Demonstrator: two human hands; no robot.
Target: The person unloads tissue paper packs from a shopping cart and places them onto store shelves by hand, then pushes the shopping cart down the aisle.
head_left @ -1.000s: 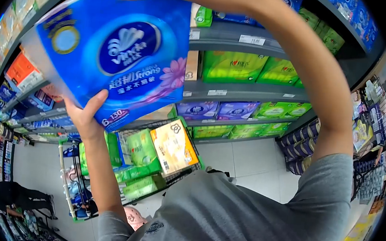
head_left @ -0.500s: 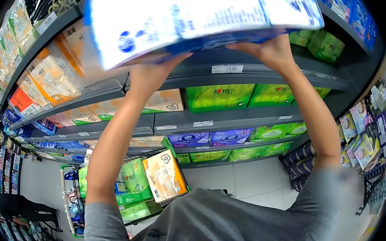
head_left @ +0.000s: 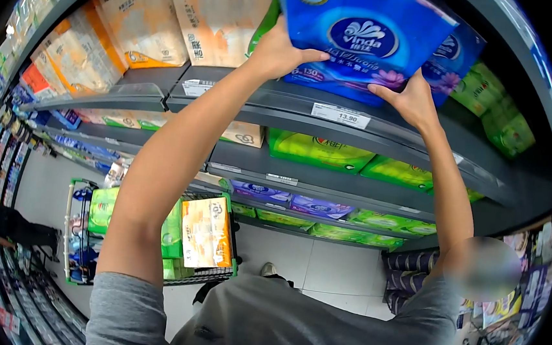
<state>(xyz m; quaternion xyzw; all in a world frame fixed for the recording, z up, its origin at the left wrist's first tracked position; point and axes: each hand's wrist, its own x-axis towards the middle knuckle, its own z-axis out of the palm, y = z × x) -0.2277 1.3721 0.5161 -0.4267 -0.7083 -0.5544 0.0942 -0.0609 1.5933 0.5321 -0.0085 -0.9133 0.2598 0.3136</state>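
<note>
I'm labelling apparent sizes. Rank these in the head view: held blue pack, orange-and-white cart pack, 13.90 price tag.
1. Held blue pack
2. Orange-and-white cart pack
3. 13.90 price tag

Store light, seemingly from overhead, leaves the left hand [head_left: 276,52] and right hand [head_left: 414,100] fairly sharp to my eye. Between them the blue Vinda tissue pack [head_left: 364,37] shines, its logo legible. Right of the right hand, green packs [head_left: 509,129] sink into shade. Well below the left hand, an orange-and-white tissue pack [head_left: 205,232] catches bright light. A round smear [head_left: 484,268] blurs everything below the right hand, beside that arm. Beneath both hands the shelf edge [head_left: 262,105] bows with the lens; black rounds off the corners.
</note>
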